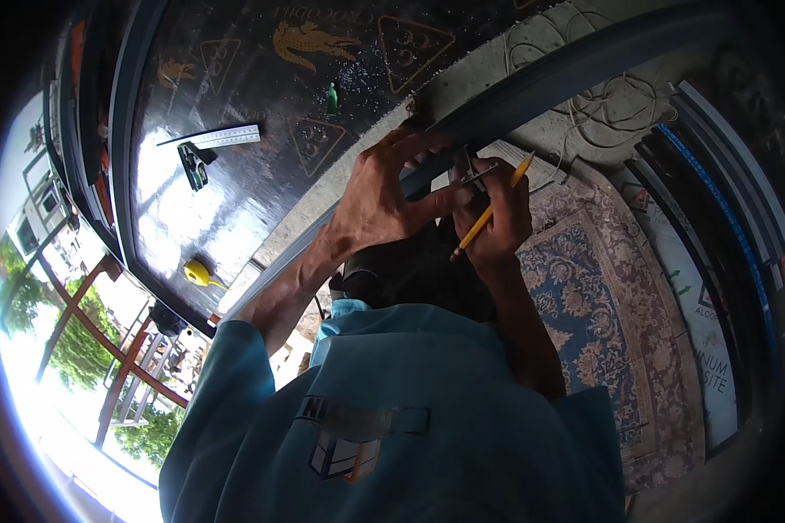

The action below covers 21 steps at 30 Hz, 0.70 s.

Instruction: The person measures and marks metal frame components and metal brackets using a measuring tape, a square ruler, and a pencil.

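Observation:
My left hand (pixel 377 193) is closed around a long dark metal profile (pixel 532 91), with the thumb reaching right toward a small thin metal piece (pixel 478 174). Close beside it, my right hand (pixel 508 213) is closed, and a yellow pencil (pixel 488 213) slants between its fingers, tip up. The fingers of that hand also touch the small metal piece, whose kind I cannot make out. Both hands partly hide the profile and the place where they meet it.
On the dark board (pixel 262 179) lie a combination square (pixel 222 138), a small green object (pixel 332 99) and a yellow tape measure (pixel 197 273). A patterned rug (pixel 602 349) covers the floor at right, near stacked dark profiles (pixel 715 192) and loose cable (pixel 615 96).

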Each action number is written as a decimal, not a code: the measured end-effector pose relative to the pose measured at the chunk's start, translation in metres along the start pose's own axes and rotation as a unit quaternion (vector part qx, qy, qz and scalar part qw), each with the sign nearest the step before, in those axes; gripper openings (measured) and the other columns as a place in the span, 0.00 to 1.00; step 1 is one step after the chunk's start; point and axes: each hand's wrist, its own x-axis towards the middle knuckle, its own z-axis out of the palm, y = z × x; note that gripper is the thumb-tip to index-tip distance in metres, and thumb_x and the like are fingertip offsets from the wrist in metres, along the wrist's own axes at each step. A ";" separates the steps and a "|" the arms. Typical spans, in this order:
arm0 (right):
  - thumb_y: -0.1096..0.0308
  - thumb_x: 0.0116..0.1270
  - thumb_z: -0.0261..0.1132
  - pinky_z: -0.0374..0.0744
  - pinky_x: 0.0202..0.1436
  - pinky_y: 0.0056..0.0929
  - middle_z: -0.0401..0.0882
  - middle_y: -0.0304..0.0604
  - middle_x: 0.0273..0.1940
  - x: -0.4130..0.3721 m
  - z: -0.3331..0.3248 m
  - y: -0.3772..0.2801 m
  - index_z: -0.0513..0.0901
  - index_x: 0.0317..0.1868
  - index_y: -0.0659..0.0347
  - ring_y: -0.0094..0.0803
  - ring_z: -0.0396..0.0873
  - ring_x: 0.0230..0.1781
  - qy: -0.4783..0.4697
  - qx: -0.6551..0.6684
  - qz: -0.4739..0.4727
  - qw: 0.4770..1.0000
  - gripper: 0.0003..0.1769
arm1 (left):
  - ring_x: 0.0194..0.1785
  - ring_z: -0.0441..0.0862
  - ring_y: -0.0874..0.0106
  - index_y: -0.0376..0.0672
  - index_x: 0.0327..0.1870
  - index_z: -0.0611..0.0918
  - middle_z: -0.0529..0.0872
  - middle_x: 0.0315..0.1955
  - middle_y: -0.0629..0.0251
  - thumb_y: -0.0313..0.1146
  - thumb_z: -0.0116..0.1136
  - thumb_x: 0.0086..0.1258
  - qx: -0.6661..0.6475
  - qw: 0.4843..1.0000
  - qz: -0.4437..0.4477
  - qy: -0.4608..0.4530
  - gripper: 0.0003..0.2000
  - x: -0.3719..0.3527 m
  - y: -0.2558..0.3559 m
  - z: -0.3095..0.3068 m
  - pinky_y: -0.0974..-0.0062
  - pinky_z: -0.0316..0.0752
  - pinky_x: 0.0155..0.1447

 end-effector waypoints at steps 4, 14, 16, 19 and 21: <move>0.64 0.64 0.66 0.78 0.41 0.37 0.78 0.52 0.45 -0.002 0.006 0.002 0.75 0.52 0.68 0.47 0.78 0.42 0.005 -0.004 -0.006 1.000 0.21 | 0.44 0.84 0.62 0.36 0.50 0.81 0.84 0.42 0.51 0.45 0.70 0.53 0.030 0.999 0.020 -0.015 0.26 0.005 0.004 -0.006 0.67 0.78 0.47; 0.66 0.64 0.66 0.79 0.43 0.39 0.78 0.54 0.46 0.000 0.001 -0.003 0.75 0.52 0.70 0.49 0.79 0.43 -0.023 -0.016 0.033 0.999 0.20 | 0.44 0.85 0.60 0.34 0.49 0.82 0.85 0.41 0.50 0.42 0.70 0.55 0.024 0.999 0.007 -0.042 0.24 0.008 0.012 -0.013 0.66 0.80 0.46; 0.68 0.64 0.66 0.79 0.44 0.39 0.78 0.54 0.45 -0.004 0.003 -0.003 0.76 0.50 0.70 0.49 0.79 0.44 -0.004 -0.022 0.026 0.999 0.18 | 0.44 0.84 0.60 0.34 0.49 0.82 0.85 0.41 0.50 0.42 0.70 0.55 0.021 0.999 0.005 -0.049 0.24 0.008 0.011 -0.015 0.66 0.80 0.46; 0.69 0.63 0.66 0.80 0.44 0.38 0.78 0.54 0.44 -0.001 0.005 -0.005 0.77 0.49 0.70 0.49 0.80 0.45 0.008 -0.014 0.032 0.999 0.17 | 0.44 0.84 0.60 0.35 0.50 0.82 0.85 0.41 0.50 0.42 0.70 0.55 0.005 0.998 -0.003 -0.062 0.25 0.012 0.008 -0.018 0.67 0.79 0.47; 0.70 0.63 0.66 0.80 0.44 0.38 0.79 0.54 0.44 -0.001 0.005 -0.008 0.77 0.49 0.70 0.48 0.80 0.45 0.001 -0.008 0.049 0.999 0.17 | 0.44 0.84 0.61 0.35 0.50 0.82 0.85 0.40 0.50 0.42 0.70 0.55 -0.009 0.997 -0.012 -0.070 0.25 0.013 0.008 -0.020 0.67 0.79 0.47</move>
